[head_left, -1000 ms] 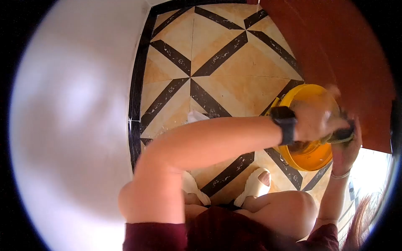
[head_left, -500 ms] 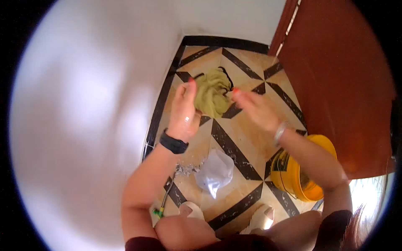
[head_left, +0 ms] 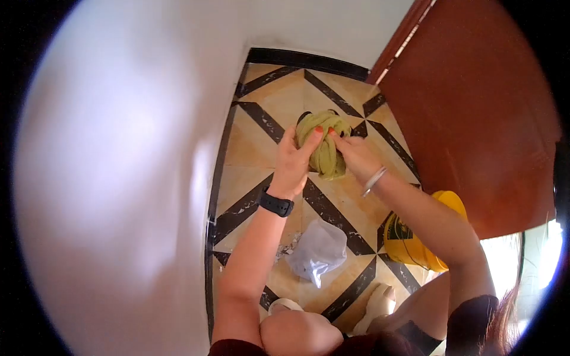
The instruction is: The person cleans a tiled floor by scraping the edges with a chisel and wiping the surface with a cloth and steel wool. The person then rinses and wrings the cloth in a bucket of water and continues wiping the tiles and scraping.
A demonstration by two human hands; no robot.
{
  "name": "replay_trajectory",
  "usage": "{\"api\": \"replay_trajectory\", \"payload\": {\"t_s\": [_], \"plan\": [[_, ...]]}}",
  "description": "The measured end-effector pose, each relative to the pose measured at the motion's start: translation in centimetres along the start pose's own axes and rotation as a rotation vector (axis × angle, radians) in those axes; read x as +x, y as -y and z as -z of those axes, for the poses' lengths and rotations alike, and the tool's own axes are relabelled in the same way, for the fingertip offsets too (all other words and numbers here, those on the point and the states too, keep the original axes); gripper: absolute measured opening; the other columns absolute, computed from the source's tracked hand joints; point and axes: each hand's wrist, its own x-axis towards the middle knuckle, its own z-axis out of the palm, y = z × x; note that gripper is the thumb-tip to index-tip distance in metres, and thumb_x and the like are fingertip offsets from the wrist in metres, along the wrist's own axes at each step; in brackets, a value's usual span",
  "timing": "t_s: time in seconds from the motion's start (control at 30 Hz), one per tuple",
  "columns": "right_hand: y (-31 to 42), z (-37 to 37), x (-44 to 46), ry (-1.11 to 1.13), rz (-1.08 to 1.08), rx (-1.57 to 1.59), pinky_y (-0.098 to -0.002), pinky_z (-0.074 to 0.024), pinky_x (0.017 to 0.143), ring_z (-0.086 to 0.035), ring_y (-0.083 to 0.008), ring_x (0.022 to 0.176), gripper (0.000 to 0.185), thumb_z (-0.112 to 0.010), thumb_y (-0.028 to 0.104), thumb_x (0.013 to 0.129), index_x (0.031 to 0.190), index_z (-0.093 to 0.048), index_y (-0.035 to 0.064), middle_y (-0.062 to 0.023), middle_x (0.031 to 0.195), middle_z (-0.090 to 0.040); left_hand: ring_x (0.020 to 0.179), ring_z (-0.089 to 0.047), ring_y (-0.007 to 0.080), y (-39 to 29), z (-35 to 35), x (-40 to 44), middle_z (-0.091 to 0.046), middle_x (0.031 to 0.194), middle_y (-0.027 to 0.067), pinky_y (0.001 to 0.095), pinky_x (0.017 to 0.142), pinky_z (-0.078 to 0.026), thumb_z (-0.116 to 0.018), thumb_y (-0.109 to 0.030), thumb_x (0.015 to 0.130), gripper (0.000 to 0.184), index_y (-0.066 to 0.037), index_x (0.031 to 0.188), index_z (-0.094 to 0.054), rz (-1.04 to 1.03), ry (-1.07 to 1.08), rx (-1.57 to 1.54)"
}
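Observation:
A bunched olive-green cloth (head_left: pixel 325 161) with black edging is held up in front of me, above the tiled floor. My left hand (head_left: pixel 294 161) grips its left side, thumb laid over the front of the folds. My right hand (head_left: pixel 358 156) closes on the right side, its thumb pressed into the cloth close to the left thumb. Some fingers of both hands are hidden behind the fabric. A black watch is on my left wrist and a silver bangle on my right.
On the floor below my hands lies a whitish plastic bag (head_left: pixel 319 250), with small grey scraps beside it. A yellow bucket (head_left: pixel 409 243) stands to the right, partly behind my right forearm. A white wall (head_left: pixel 119 178) runs along the left; a brown door (head_left: pixel 475 118) is on the right.
My hands have come closer together, and both thumbs now press on the cloth. The cloth is gathered into a tighter bundle. The view has shifted slightly.

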Motion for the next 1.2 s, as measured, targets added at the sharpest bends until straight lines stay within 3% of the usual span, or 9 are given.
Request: {"api": "replay_trajectory", "payload": {"t_s": [0.2, 0.23, 0.3, 0.4, 0.43, 0.73, 0.93, 1.07, 1.2], "plan": [[4.7, 3.1, 0.5, -0.431, 0.287, -0.392, -0.0292, -0.0462, 0.057, -0.058, -0.0151, 0.058, 0.042, -0.049, 0.034, 0.085, 0.076, -0.062, -0.0047, -0.0108, 0.059, -0.059, 0.082, -0.055, 0.0120, -3.2, 0.7, 0.6, -0.058, 0.098, 0.0045, 0.0245, 0.070, -0.045, -0.048, -0.023, 0.091, 0.024, -0.002, 0.102, -0.052, -0.031, -0.090, 0.916], [5.0, 4.0, 1.3, -0.387, 0.137, -0.355, -0.0293, -0.0475, 0.058, -0.059, -0.0151, 0.061, 0.041, -0.050, 0.033, 0.085, 0.078, -0.062, -0.0054, -0.0114, 0.063, -0.060, 0.082, -0.054, 0.0120, -3.8, 0.4, 0.6, -0.057, 0.100, 0.0049, 0.0248, 0.070, -0.044, -0.046, -0.026, 0.091, 0.026, -0.003, 0.103, -0.052, -0.007, -0.131, 0.968], [5.4, 5.9, 2.8, -0.291, -0.156, -0.266, -0.0295, -0.0500, 0.060, -0.062, -0.0151, 0.068, 0.039, -0.050, 0.031, 0.085, 0.080, -0.061, -0.0068, -0.0127, 0.071, -0.062, 0.086, -0.052, 0.0130, -4.4, -0.1, 1.4, -0.055, 0.105, 0.0057, 0.0280, 0.075, -0.043, -0.044, -0.030, 0.092, 0.030, -0.004, 0.106, -0.051, -0.226, -0.243, 0.488], [7.3, 5.8, 2.5, -0.259, 0.190, -0.114, -0.0313, -0.0527, 0.062, -0.063, -0.0173, 0.075, 0.035, -0.050, 0.025, 0.086, 0.088, -0.060, -0.0079, -0.0126, 0.084, -0.063, 0.094, -0.049, 0.0140, -5.3, 1.1, 2.9, -0.052, 0.110, 0.0058, 0.0321, 0.083, -0.039, -0.042, -0.033, 0.092, 0.033, -0.006, 0.110, -0.049, -0.260, -0.213, -0.038], [9.2, 5.1, 2.0, -0.310, 0.078, 0.156, -0.0351, -0.0524, 0.067, -0.063, -0.0204, 0.079, 0.030, -0.048, 0.020, 0.087, 0.092, -0.059, -0.0080, -0.0119, 0.092, -0.062, 0.096, -0.048, 0.0143, -5.6, 1.7, 3.2, -0.051, 0.111, 0.0056, 0.0334, 0.085, -0.037, -0.042, -0.033, 0.092, 0.033, -0.006, 0.111, -0.048, -0.237, -0.178, -0.184], [10.6, 5.9, 3.2, 0.109, 0.015, 0.329, -0.0401, -0.0473, 0.082, -0.060, -0.0217, 0.086, 0.035, -0.050, 0.032, 0.087, 0.102, -0.055, 0.0007, -0.0113, 0.096, -0.060, 0.101, -0.050, 0.0190, -6.8, 2.4, -0.3, -0.056, 0.108, 0.0073, 0.0316, 0.078, -0.040, -0.053, -0.016, 0.087, 0.028, -0.006, 0.112, -0.048, 0.083, 0.113, -0.199], [5.3, 7.0, 6.9, 0.355, 0.142, -0.146, -0.0321, -0.0463, 0.082, -0.059, -0.0192, 0.089, 0.028, -0.058, 0.022, 0.082, 0.102, -0.059, 0.0027, -0.0092, 0.093, -0.062, 0.090, -0.058, 0.0279, -7.8, 4.8, -1.3, -0.059, 0.095, 0.0139, 0.0333, 0.070, -0.047, -0.067, -0.014, 0.073, 0.038, -0.001, 0.105, -0.052, -0.245, -0.066, 1.013], [2.6, 5.4, 8.9, 0.545, 0.427, -1.428, -0.0356, -0.0449, 0.082, -0.057, -0.0271, 0.092, 0.034, -0.064, 0.018, 0.075, 0.105, -0.059, 0.0032, -0.0141, 0.093, -0.061, 0.084, -0.058, 0.0313, -6.3, 5.9, 1.5, -0.060, 0.092, 0.0162, 0.0358, 0.072, -0.047, -0.069, -0.019, 0.066, 0.029, -0.002, 0.088, -0.062, -0.295, -0.173, 2.069], [-1.3, 7.0, 15.6, 0.165, 0.558, -1.582, -0.0403, -0.0440, 0.079, -0.054, -0.0324, 0.095, 0.040, -0.064, 0.021, 0.071, 0.105, -0.058, 0.0023, -0.0182, 0.092, -0.059, 0.079, -0.058, 0.0308, -4.3, 6.3, 9.4, -0.061, 0.086, 0.0153, 0.0395, 0.070, -0.046, -0.065, -0.024, 0.068, 0.024, -0.003, 0.081, -0.064, -0.683, -0.083, 2.302]]}}
